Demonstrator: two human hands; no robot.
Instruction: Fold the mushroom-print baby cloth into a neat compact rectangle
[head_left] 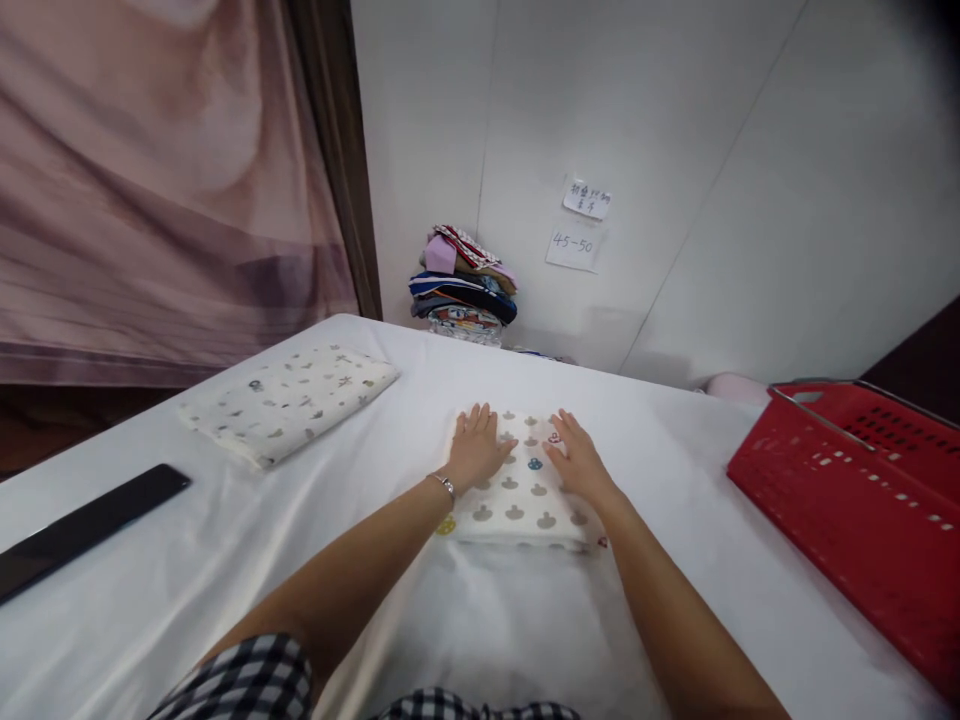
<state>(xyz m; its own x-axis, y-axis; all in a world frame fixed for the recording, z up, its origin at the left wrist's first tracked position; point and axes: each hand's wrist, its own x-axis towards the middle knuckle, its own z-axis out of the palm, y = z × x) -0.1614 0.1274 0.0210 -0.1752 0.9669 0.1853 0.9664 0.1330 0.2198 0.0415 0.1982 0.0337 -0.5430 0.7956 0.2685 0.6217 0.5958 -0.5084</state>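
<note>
A folded white cloth with a mushroom print (525,500) lies flat on the white-covered table in front of me. My left hand (477,448) rests on its left side, fingers spread, with a bracelet at the wrist. On the right side of the same cloth lies my right hand (581,462), its fingers apart and pointing away from me. Neither hand grips anything. Another folded white cloth with a small scattered print (292,405) sits farther back on the left.
At the left edge is a long black flat object (90,530). A red plastic basket (847,500) stands at the right. Stacked folded fabrics (463,285) are behind the table's far edge, by the wall with paper labels (574,247). A pinkish curtain (165,180) hangs at left.
</note>
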